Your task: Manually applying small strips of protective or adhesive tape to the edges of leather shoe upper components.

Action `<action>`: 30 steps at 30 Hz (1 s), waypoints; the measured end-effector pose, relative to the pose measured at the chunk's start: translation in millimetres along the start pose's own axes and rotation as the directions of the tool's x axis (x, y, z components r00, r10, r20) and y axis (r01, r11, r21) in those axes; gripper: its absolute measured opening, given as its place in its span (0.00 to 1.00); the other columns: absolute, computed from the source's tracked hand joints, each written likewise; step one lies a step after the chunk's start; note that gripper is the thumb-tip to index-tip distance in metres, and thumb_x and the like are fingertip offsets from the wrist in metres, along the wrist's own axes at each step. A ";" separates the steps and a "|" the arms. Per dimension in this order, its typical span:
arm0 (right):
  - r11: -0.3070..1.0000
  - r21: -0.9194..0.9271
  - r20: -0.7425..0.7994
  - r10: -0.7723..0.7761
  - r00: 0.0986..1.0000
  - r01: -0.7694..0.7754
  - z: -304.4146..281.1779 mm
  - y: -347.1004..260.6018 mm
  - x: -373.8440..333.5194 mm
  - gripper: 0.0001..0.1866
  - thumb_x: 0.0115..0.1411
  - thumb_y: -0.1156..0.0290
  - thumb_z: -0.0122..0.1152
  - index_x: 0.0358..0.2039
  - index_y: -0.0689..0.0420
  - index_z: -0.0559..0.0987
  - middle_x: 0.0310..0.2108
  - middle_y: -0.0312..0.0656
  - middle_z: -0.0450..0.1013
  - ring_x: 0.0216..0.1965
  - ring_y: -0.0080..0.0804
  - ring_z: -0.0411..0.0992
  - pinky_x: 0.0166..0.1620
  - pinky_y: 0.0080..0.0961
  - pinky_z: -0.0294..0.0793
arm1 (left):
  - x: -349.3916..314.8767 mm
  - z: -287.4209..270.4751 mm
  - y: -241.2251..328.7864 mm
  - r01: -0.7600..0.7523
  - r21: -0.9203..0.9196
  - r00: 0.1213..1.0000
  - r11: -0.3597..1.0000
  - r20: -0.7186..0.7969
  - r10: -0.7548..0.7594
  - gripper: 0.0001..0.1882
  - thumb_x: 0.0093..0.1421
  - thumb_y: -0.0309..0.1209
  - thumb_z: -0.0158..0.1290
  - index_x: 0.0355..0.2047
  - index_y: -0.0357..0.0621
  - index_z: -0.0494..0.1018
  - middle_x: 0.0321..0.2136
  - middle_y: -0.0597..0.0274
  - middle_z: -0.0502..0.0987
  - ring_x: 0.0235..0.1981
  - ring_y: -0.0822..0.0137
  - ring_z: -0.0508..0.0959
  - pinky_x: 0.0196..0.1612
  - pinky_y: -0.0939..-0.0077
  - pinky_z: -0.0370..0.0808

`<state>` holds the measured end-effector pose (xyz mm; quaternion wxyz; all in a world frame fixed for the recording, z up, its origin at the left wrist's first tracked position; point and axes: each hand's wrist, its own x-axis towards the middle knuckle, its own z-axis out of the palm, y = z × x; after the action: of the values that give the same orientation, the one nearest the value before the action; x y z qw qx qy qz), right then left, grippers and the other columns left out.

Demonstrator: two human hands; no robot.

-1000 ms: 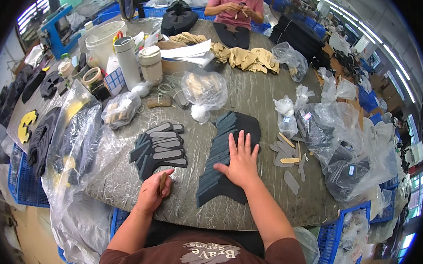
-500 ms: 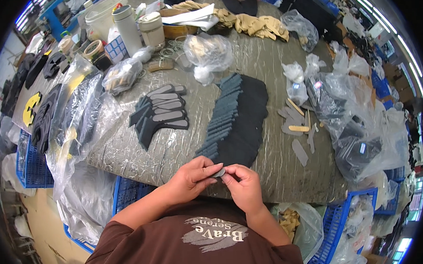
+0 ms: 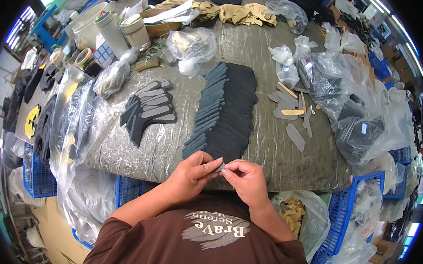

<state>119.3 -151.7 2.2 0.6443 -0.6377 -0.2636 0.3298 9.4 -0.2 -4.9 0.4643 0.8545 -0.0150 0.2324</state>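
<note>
At the lower centre of the frame, the left hand (image 3: 193,173) and the right hand (image 3: 246,179) meet by the near edge of the table (image 3: 271,169), fingers curled in, each pinching a small grey piece (image 3: 220,167) between thumb and forefinger (it is mostly hidden). Just above them, a long row of overlapping dark pieces (image 3: 232,109) runs up the middle, its left side ribbed and blue-grey. Left of centre lies a shorter fan of dark and grey pieces (image 3: 154,104); right of centre, loose grey strips (image 3: 295,137) lie near thin wooden sticks (image 3: 292,112).
</note>
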 end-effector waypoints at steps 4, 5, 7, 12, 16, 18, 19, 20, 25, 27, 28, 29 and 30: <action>0.989 0.130 0.075 0.055 0.996 -0.065 -4.7 -1.1 1.7 0.02 0.54 0.80 0.62 0.29 0.65 0.78 0.27 0.34 0.74 0.29 0.17 0.70 0.34 0.15 0.69 | -4.0 2.3 -1.5 0.038 -0.086 0.999 0.996 0.007 -0.037 0.24 0.51 0.20 0.59 0.50 0.48 0.74 0.31 0.59 0.71 0.31 0.64 0.72 0.34 0.75 0.71; 0.978 0.186 0.083 0.079 0.993 -0.093 -5.5 2.5 1.1 0.02 0.54 0.81 0.62 0.29 0.64 0.79 0.27 0.35 0.74 0.30 0.17 0.70 0.35 0.15 0.69 | -4.3 2.6 -1.0 0.038 -0.085 0.999 0.996 0.009 -0.037 0.24 0.51 0.20 0.59 0.50 0.48 0.74 0.31 0.59 0.71 0.31 0.64 0.72 0.34 0.75 0.71; 0.962 0.243 0.092 0.102 0.991 -0.121 -5.8 7.1 0.5 0.02 0.53 0.82 0.61 0.29 0.64 0.79 0.28 0.36 0.75 0.30 0.18 0.71 0.36 0.14 0.69 | -4.6 3.1 0.1 0.076 -0.139 0.997 0.987 0.028 -0.072 0.25 0.51 0.20 0.59 0.51 0.50 0.74 0.31 0.60 0.71 0.31 0.65 0.73 0.34 0.76 0.71; 0.850 0.483 0.160 0.152 0.975 -0.212 -5.0 16.0 1.3 0.03 0.53 0.83 0.61 0.29 0.62 0.78 0.29 0.37 0.74 0.30 0.20 0.71 0.36 0.15 0.70 | -6.0 2.5 -0.7 0.178 -0.308 0.983 0.934 0.105 -0.152 0.23 0.53 0.20 0.58 0.51 0.47 0.73 0.32 0.62 0.72 0.33 0.68 0.72 0.36 0.77 0.71; 0.669 0.655 0.289 0.209 0.934 -0.352 -2.7 18.3 2.8 0.02 0.56 0.81 0.58 0.30 0.61 0.76 0.27 0.37 0.73 0.28 0.22 0.70 0.36 0.18 0.71 | -13.1 3.6 1.5 0.509 -0.831 0.828 0.225 0.400 -0.394 0.21 0.60 0.24 0.52 0.54 0.41 0.69 0.37 0.64 0.73 0.36 0.71 0.71 0.40 0.79 0.69; 0.577 0.747 0.314 0.133 0.940 -0.332 -1.5 20.0 3.9 0.02 0.59 0.76 0.55 0.32 0.59 0.72 0.29 0.38 0.72 0.27 0.25 0.69 0.35 0.22 0.70 | -7.2 1.6 4.4 0.511 -0.857 0.807 0.072 0.449 -0.383 0.21 0.62 0.26 0.51 0.56 0.40 0.66 0.36 0.65 0.73 0.36 0.72 0.71 0.39 0.80 0.68; 0.576 0.747 0.313 0.134 0.940 -0.331 -0.7 19.0 3.2 0.02 0.59 0.76 0.55 0.32 0.59 0.72 0.29 0.38 0.72 0.27 0.25 0.69 0.35 0.22 0.70 | -2.5 0.2 7.9 0.502 -0.861 0.789 -0.081 0.495 -0.365 0.21 0.63 0.28 0.49 0.57 0.39 0.64 0.36 0.65 0.72 0.36 0.72 0.70 0.39 0.82 0.66; 0.566 0.767 0.274 0.137 0.952 -0.302 0.4 16.6 2.1 0.03 0.60 0.74 0.53 0.33 0.59 0.71 0.30 0.38 0.71 0.29 0.26 0.69 0.36 0.24 0.70 | 3.9 0.1 15.3 0.507 -0.860 0.749 -0.053 0.470 -0.467 0.20 0.64 0.30 0.49 0.55 0.39 0.64 0.33 0.65 0.71 0.35 0.74 0.69 0.38 0.83 0.65; 0.705 0.668 0.269 0.070 0.961 -0.238 1.2 21.6 -0.8 0.03 0.60 0.75 0.46 0.35 0.58 0.68 0.36 0.37 0.68 0.36 0.22 0.67 0.39 0.22 0.68 | 13.9 -15.3 4.3 0.495 -0.405 0.868 0.768 0.200 -0.454 0.12 0.56 0.25 0.55 0.41 0.41 0.70 0.31 0.66 0.72 0.31 0.69 0.73 0.34 0.73 0.70; 0.702 0.618 0.291 0.214 0.933 -0.354 6.2 11.9 -3.9 0.03 0.60 0.77 0.44 0.34 0.58 0.68 0.39 0.39 0.69 0.36 0.22 0.67 0.38 0.21 0.68 | 30.2 -21.0 9.6 -0.131 0.044 0.953 0.990 0.280 0.114 0.12 0.47 0.21 0.60 0.33 0.43 0.72 0.31 0.65 0.71 0.31 0.65 0.74 0.34 0.72 0.71; 0.679 0.653 0.273 0.202 0.941 -0.335 6.0 16.5 -5.6 0.04 0.60 0.78 0.43 0.34 0.58 0.68 0.39 0.40 0.69 0.36 0.22 0.67 0.39 0.21 0.68 | 31.3 -18.7 8.1 -0.126 0.048 0.959 0.991 0.263 0.109 0.12 0.42 0.21 0.62 0.28 0.44 0.73 0.29 0.63 0.70 0.30 0.62 0.73 0.33 0.71 0.71; 0.654 0.686 0.260 0.187 0.947 -0.317 8.6 13.7 -2.1 0.04 0.61 0.78 0.42 0.33 0.58 0.68 0.40 0.42 0.70 0.36 0.23 0.68 0.39 0.21 0.68 | 28.9 -18.1 3.0 -0.124 0.052 0.959 0.991 0.263 0.106 0.12 0.42 0.21 0.62 0.28 0.44 0.73 0.29 0.63 0.70 0.30 0.62 0.73 0.33 0.71 0.71; 0.589 0.767 0.158 0.214 0.964 -0.256 8.2 7.1 2.5 0.04 0.61 0.79 0.42 0.33 0.58 0.68 0.39 0.45 0.72 0.36 0.27 0.69 0.41 0.23 0.70 | 24.7 -16.7 -4.6 -0.069 -0.051 0.982 0.996 0.174 0.077 0.12 0.43 0.21 0.62 0.28 0.43 0.72 0.28 0.63 0.71 0.30 0.62 0.74 0.32 0.71 0.71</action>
<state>114.0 -144.8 -4.7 0.8007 -0.3154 -0.0231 0.5088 26.1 20.5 9.3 0.4712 0.8601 -0.0922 0.1723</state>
